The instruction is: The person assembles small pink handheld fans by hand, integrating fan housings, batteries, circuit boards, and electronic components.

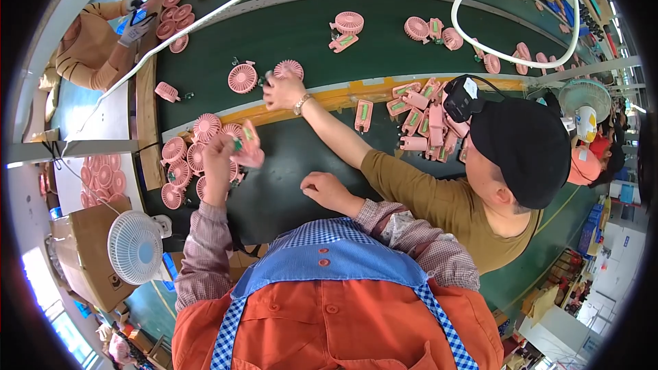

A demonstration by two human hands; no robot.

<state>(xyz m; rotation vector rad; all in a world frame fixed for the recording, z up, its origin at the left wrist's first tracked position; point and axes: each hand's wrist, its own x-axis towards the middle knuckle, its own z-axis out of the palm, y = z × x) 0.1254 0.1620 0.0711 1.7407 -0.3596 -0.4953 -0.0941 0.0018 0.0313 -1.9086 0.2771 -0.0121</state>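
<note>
My left hand (pixel 217 166) is closed on a pink handheld-fan part with a green circuit board (pixel 249 142), raised above the table and slightly blurred. Beside and behind this hand lies a heap of round pink fan heads (pixel 195 156) at the left of the dark table. My right hand (pixel 332 193) is close to my apron, over the near part of the tabletop. Its fingers are curled in, and nothing shows in them.
A co-worker's hand (pixel 284 92) reaches from the right to a pink fan head (pixel 289 68) on the green belt (pixel 295 34). Pink housings (pixel 432 120) are piled near that person's cap. A white cable (pixel 226 10) crosses above. A white desk fan (pixel 136 247) stands at left.
</note>
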